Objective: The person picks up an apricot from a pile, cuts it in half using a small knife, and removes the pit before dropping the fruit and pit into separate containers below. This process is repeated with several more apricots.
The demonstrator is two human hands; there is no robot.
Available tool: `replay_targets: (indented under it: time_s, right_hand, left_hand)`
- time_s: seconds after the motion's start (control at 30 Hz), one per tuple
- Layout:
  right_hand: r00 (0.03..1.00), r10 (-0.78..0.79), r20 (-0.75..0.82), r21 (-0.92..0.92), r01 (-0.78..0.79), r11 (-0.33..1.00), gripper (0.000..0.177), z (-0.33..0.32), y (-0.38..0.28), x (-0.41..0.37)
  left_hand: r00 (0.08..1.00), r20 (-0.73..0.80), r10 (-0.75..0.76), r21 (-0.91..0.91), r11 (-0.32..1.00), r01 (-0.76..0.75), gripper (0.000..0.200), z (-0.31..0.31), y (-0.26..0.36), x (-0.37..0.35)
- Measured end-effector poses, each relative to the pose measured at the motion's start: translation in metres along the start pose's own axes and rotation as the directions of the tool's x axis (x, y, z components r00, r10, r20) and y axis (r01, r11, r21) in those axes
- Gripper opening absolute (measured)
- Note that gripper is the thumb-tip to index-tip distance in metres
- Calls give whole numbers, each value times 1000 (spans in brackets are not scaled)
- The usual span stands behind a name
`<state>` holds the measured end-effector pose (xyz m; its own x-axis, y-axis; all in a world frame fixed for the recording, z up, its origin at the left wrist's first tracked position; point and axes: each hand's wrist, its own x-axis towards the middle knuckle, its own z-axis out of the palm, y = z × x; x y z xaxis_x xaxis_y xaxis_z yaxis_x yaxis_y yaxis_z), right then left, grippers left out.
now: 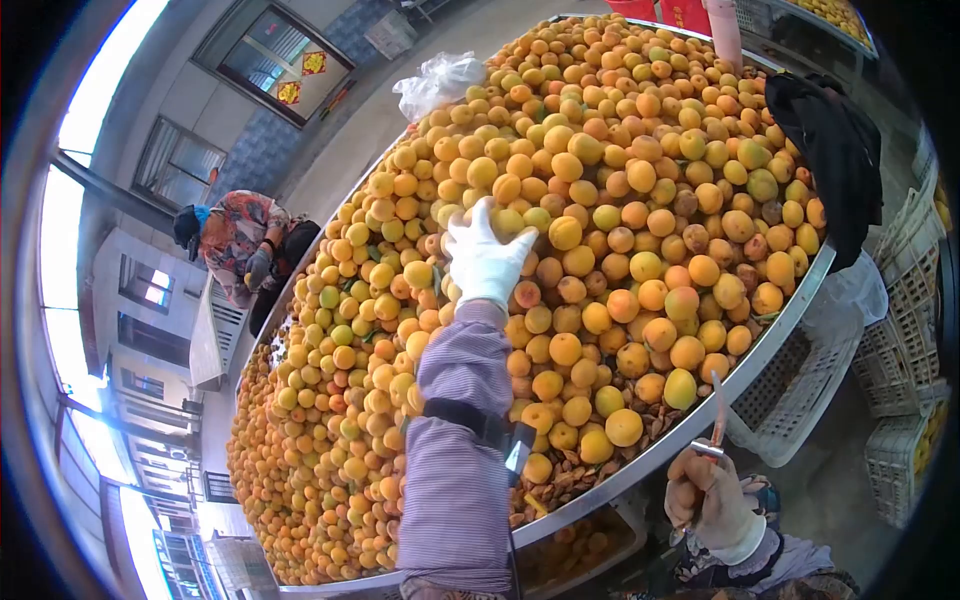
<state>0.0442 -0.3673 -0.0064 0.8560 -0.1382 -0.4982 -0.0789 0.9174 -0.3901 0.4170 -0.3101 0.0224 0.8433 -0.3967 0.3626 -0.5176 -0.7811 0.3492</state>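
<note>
A big metal table (pixel 800 290) is heaped with several orange and yellow apricots (pixel 600 180). My left hand (pixel 483 255), in a white glove on a purple striped sleeve, reaches out over the middle of the heap. Its fingers are spread and rest on top of the fruit, closed on none of them. My right hand (pixel 710 495), also gloved, stays low by the table's near rim and grips a small thin knife (pixel 718 415) that points upward. Brown pits (pixel 575 478) lie along the rim between my two arms.
A black garment (pixel 835 140) hangs over the table's right edge. White plastic crates (pixel 900 330) stand on the floor to the right. A clear plastic bag (pixel 438 82) lies at the far edge. Another person (pixel 240 240) bends at the table's left side. A bin (pixel 590 545) sits under the rim.
</note>
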Motion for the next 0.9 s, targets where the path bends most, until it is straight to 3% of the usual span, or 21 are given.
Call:
replay_targets:
  time_s: [0.1,0.23,0.33,0.4,0.5,0.6,0.77,0.9]
  right_hand:
    - [999,13,36,-16,-13,1000,23,-1,5,1]
    - [998,19,66,21,-20,1000,30,1,10,0]
    - [997,-20,69,15,19,1000,31,-7,16,-5]
    - [1000,-11,27,-38,12,999,31,-12,18,-7]
    - [999,-20,31,-92,22,995,31,-12,23,-13]
    - [987,-47,153,-81,60,995,30,-11,30,-8]
    - [994,-15,106,-76,23,997,22,-4,32,-8]
    - [998,-11,55,-127,18,992,18,-1,34,-6]
  left_hand:
    - [997,71,1,94,996,-8,67,-10,5,-7]
    - [890,326,318,240,883,-403,59,-22,8,-34]
    - [895,309,322,249,881,-402,57,-34,12,-54]
    - [899,361,247,209,918,-337,54,-47,13,-71]
    - [903,276,330,146,914,-379,52,-43,-8,-97]
    - [914,252,319,129,925,-358,50,-54,-5,-119]
    - [913,127,388,114,909,-402,49,-65,-3,-152]
    - [918,121,377,95,917,-388,49,-69,-4,-164]
